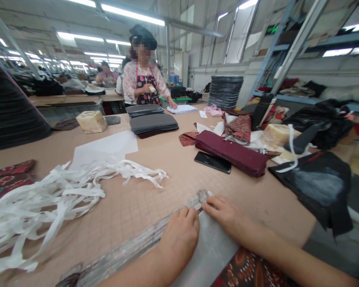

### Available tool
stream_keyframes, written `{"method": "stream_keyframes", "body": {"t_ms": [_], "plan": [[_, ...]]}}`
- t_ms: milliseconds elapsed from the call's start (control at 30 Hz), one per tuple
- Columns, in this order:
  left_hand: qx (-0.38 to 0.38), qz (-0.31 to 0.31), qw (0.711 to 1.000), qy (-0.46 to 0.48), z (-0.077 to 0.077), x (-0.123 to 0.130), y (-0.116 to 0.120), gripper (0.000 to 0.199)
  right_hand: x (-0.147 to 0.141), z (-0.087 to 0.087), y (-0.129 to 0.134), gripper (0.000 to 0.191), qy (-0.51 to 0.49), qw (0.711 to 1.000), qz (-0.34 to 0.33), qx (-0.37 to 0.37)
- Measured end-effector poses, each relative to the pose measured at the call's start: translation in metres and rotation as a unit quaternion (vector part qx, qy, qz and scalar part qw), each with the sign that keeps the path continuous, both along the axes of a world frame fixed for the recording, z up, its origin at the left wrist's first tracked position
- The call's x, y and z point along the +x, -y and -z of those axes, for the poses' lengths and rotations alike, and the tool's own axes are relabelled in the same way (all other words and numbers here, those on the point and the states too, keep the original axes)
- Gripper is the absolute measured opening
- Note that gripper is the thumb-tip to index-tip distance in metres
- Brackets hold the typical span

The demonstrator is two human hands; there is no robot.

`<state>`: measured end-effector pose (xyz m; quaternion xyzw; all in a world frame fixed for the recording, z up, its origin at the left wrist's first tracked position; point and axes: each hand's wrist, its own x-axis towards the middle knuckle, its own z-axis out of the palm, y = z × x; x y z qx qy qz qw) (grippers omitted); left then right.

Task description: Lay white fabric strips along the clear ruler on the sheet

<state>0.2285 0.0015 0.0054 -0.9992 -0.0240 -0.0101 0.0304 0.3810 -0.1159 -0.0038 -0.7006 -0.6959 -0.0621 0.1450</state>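
Across the tan table (pixel 167 151): work sits at the near edge, centre; both hands there. Surface smooth, faint grid of lines toward the middle.
Dark stack: tall pile of thin dark layers (pixel 8 103) at far left, sides finely ridged.
White strips: loose tangle of ribbons (pixel 62 195), left of the work; soft, flat, curling. Best kept from straying under the bar.
Long bar: straight greyish length (pixel 137 239) running diagonally beside the hands, streaky, shiny, as if wrapped in film. Good practice, I judge: hold it firm at spread points so it cannot pivot.
Pale sheet: grey, slightly sheeny (pixel 212 235), beneath the hands, along the bar. Smooth outward, keep its edge parallel to the bar; whether it tucks under, cannot tell.
Patterned cloth: dark red-brown, paisley swirls (pixel 248 267), showing past the sheet's lower right edge.
Maroon bundle: folded fabric (pixel 230 151), thick, oblong, matte.
Left hand (pixel 182 235): fingers together, curled over the bar side of the sheet; grip hidden.
Right hand (pixel 224 213): fingers bent, tips near the bar's far end; pinching or only pressing, cannot tell. Even pressure advisable.
Phone: black, glossy slab (pixel 212 162) against the bundle.
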Motion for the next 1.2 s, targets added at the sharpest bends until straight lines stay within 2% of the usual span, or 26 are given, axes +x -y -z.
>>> {"method": "stream_keyframes", "body": {"t_ms": [100, 167, 367, 500, 600, 667, 733, 800, 867, 933, 1067, 1200], "plan": [[-0.002, -0.024, 1.000, -0.008, 0.002, -0.019, -0.004, 0.024, -0.004, -0.002, 0.000, 0.027, 0.037, 0.999, 0.004, -0.011], [0.002, -0.033, 0.999, -0.010, 0.007, -0.041, -0.011, 0.024, -0.005, -0.003, 0.000, 0.029, 0.044, 0.999, 0.001, -0.011], [0.030, -0.046, 0.995, 0.084, 0.024, -0.141, -0.034, 0.042, 0.002, 0.005, 0.001, 0.039, 0.051, 0.998, -0.020, 0.023], [0.060, -0.097, 0.982, 0.148, 0.011, -0.202, -0.040, 0.047, 0.010, 0.008, 0.003, 0.045, 0.116, 0.990, -0.053, 0.058], [0.068, -0.099, 0.981, 0.152, -0.004, -0.227, -0.042, 0.039, 0.009, -0.004, -0.006, 0.044, 0.177, 0.977, -0.095, 0.071], [0.067, -0.108, 0.978, 0.164, -0.007, -0.234, -0.042, 0.029, -0.003, -0.014, -0.023, 0.040, 0.190, 0.973, -0.120, 0.058], [0.058, -0.135, 0.974, 0.172, -0.005, -0.236, -0.041, 0.026, -0.027, -0.023, -0.045, 0.037, 0.161, 0.975, -0.153, 0.024], [0.031, -0.167, 0.972, 0.163, -0.001, -0.235, -0.040, 0.025, -0.063, -0.027, -0.068, 0.035, 0.089, 0.973, -0.212, -0.023], [-0.015, -0.196, 0.968, 0.154, 0.003, -0.233, -0.039, 0.023, -0.103, -0.026, -0.087, 0.030, 0.002, 0.957, -0.285, -0.062], [-0.060, -0.223, 0.958, 0.172, 0.006, -0.230, -0.038, 0.019, -0.138, -0.021, -0.101, 0.025, -0.061, 0.940, -0.323, -0.093], [-0.104, -0.258, 0.936, 0.218, 0.009, -0.224, -0.041, 0.013, -0.181, -0.009, -0.119, 0.010, -0.079, 0.942, -0.311, -0.095], [-0.128, -0.276, 0.926, 0.224, 0.011, -0.223, -0.044, 0.013, -0.185, 0.004, -0.127, 0.012, -0.038, 0.956, -0.286, -0.054]]}}
